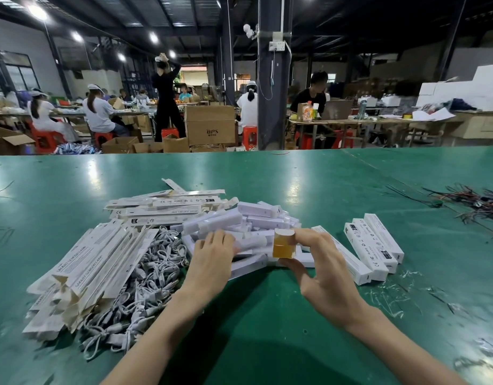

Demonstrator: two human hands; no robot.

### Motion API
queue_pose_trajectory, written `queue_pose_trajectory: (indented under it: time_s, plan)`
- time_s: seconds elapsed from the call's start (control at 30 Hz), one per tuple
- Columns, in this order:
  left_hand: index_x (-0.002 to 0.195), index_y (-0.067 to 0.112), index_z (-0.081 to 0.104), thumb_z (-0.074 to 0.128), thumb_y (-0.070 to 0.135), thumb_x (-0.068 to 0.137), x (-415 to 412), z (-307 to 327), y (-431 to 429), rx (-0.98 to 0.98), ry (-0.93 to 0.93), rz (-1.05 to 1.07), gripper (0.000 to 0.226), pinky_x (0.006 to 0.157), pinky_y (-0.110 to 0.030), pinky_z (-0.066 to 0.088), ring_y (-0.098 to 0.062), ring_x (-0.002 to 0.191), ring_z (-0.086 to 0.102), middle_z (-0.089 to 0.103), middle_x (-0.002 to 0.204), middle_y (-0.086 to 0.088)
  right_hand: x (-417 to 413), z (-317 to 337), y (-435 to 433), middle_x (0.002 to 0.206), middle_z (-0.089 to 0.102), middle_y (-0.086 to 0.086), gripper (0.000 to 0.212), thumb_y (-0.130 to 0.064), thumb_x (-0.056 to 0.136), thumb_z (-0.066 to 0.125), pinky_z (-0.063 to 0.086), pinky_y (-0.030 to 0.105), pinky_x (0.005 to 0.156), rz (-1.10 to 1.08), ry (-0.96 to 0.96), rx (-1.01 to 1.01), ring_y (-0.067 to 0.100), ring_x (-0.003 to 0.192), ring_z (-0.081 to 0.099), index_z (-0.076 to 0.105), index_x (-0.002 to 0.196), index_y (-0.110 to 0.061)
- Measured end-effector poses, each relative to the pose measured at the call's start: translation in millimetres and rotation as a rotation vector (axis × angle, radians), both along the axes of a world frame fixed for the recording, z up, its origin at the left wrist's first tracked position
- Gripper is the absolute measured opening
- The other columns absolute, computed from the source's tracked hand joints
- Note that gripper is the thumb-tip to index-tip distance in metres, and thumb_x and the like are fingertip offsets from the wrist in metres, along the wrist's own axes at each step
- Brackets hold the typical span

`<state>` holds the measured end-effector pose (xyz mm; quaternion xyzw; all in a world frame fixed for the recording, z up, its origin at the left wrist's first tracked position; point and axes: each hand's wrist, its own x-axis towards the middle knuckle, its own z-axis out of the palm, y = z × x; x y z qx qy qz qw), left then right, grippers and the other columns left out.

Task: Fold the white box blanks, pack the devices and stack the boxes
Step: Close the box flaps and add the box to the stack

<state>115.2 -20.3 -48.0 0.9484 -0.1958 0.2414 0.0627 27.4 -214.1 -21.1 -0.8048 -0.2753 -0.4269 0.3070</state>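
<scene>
R hand [323, 266] pinched one device [283, 245] btwn thumb underneath and index finger on top, held end-on to the camera at the near edge of the device pile [256, 220]. Only its amber face and white cap showed. The rest of its body was hidden behind that end, so its length wasn't readable. L hand [212, 254] lay palm-down on the pile's near side, fingers reaching fwd over the white bars. Its thumb and fingertips were hidden, so I couldn't tell whether it gripped a bar or just rested there.

Flat box blanks [86, 268] were heaped at L on the green table [267, 315], w/ more stacked behind the pile. A tangle of white cables [153, 273] sat btwn the blanks and the L forearm, partly buried under the blanks. At R, three folded boxes [376, 245] lay side by side, touching, w/ a fourth partly behind R hand's fingers; contents not visible. Clear plastic scraps [392, 293] lay near them. A bundle of wires [473, 201] at far R was cut off by the frame edge. Both forearms ran out the bottom.
</scene>
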Motion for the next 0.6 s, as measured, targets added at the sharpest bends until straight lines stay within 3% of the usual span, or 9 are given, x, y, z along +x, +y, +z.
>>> queue_pose_trajectory:
  time_s: [0.03, 0.1, 0.2, 0.33, 0.43, 0.6]
  plan:
    - [0.11, 0.013, 0.049, 0.033, 0.013, 0.102, -5, 6, 0, -0.122, -0.077, -0.061, 0.018, 0.087, -0.032, 0.042, -0.019, 0.095, 0.047, 0.05, 0.11, -0.003, 0, 1, 0, 0.109, 0.054, -0.014, 0.055, 0.006, 0.072, 0.074, 0.042, 0.026, 0.083, -0.004, -0.012, 0.0, 0.001, 0.098, 0.047, 0.047, 0.113, -0.02]
    - [0.099, 0.011, 0.046, 0.034, 0.015, 0.101, -16, 26, 2, -0.363, -0.26, -0.195, 0.013, 0.062, -0.028, 0.044, -0.015, 0.069, 0.043, 0.046, 0.09, 0.001, 1, 3, -1, 0.109, 0.054, -0.014, 0.052, 0.003, 0.072, 0.072, 0.042, 0.026, 0.082, -0.013, -0.025, 0.008, -0.003, 0.097, 0.045, 0.047, 0.112, -0.02]
    - [0.102, 0.012, 0.04, 0.026, 0.029, 0.106, -32, 53, 7, -0.589, -0.488, -0.412, 0.022, 0.038, -0.019, 0.035, -0.009, 0.047, 0.035, 0.043, 0.078, 0.002, 3, 5, -5, 0.104, 0.057, -0.018, 0.052, 0.003, 0.073, 0.075, 0.042, 0.028, 0.078, -0.06, -0.037, 0.007, 0.002, 0.093, 0.048, 0.048, 0.111, -0.021]
    - [0.108, 0.012, 0.045, 0.025, 0.031, 0.106, -51, 60, 4, -0.451, -0.51, -0.526, 0.027, 0.048, -0.019, 0.042, -0.004, 0.062, 0.039, 0.056, 0.085, -0.007, 7, 6, -11, 0.099, 0.058, -0.015, 0.063, 0.007, 0.067, 0.083, 0.039, 0.022, 0.074, -0.134, -0.011, 0.005, 0.007, 0.085, 0.047, 0.049, 0.111, -0.022]
    - [0.111, 0.013, 0.049, 0.03, 0.036, 0.105, -59, 53, -3, -0.395, -0.429, -0.525, 0.031, 0.058, -0.024, 0.044, -0.011, 0.069, 0.046, 0.059, 0.09, -0.004, 11, 7, -14, 0.09, 0.067, 0.0, 0.065, 0.007, 0.063, 0.085, 0.037, 0.023, 0.072, -0.178, -0.054, -0.025, 0.011, 0.08, 0.046, 0.049, 0.11, -0.018]
    - [0.11, 0.016, 0.052, 0.037, 0.034, 0.103, -57, 51, -1, -0.379, -0.396, -0.51, 0.024, 0.06, -0.029, 0.049, -0.016, 0.079, 0.054, 0.061, 0.095, -0.003, 10, 10, -21, 0.1, 0.068, 0.004, 0.055, 0.011, 0.07, 0.075, 0.039, 0.03, 0.075, -0.143, -0.055, -0.05, 0.01, 0.088, 0.05, 0.051, 0.114, -0.012]
